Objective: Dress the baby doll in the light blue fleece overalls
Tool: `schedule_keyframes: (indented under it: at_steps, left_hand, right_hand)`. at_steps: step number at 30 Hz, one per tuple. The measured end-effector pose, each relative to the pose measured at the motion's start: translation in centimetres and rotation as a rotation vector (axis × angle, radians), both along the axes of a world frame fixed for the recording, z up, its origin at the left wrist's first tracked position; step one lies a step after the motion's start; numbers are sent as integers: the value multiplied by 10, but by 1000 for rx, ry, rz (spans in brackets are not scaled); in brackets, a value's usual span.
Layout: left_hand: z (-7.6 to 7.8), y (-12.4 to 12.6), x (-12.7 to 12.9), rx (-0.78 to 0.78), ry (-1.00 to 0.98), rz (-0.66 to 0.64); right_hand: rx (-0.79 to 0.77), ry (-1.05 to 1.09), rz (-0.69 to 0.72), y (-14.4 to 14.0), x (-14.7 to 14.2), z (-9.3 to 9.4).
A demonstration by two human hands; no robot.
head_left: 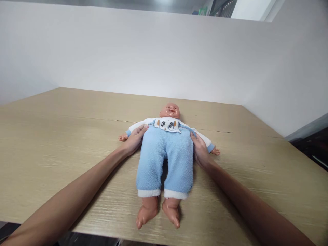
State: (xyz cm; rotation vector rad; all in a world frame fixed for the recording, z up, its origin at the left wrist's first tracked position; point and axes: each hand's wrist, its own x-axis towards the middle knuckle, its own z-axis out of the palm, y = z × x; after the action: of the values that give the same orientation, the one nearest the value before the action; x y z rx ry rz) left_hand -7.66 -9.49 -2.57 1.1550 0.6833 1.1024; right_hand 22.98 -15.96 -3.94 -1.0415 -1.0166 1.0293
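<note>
- Two hands flank a plastic baby doll in fluffy light-blue fleece dungarees (165,155), lying face-up near the pale wood-grain tabletop's (64,136) front edge.
- Left hand (133,140) and right hand (200,150) rest open, fingers curled lightly against its sides below the arms, not clamped.
- It looks light; the fleece is soft and may slide over hard limbs, so the firm torso under the arms seems the safest hold.

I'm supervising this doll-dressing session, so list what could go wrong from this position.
1. The doll lies with its bare feet close to the near edge of the table; a pull toward the person might slide it off.
2. The left hand and right hand press only the sides of the blue fleece overalls, so the fabric could bunch or shift while the body stays put.
3. The thin shoulder straps could slip off or get tugged.
</note>
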Motion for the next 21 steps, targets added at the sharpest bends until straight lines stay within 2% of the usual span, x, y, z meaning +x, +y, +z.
schedule_keyframes:
  at_steps: [5,12,16,21]
  left_hand:
    - [2,0,-2,72,69,20]
    - [15,-7,-5,278,291,57]
    - [22,-14,-2,392,352,177]
    - [21,-16,2,492,333,360]
  right_hand:
    - [-25,-29,-60,-2,4,1]
    - [61,-468,-171,-19,1,22]
    - [63,-518,-156,-16,0,36]
    - [107,-570,-198,18,-5,70]
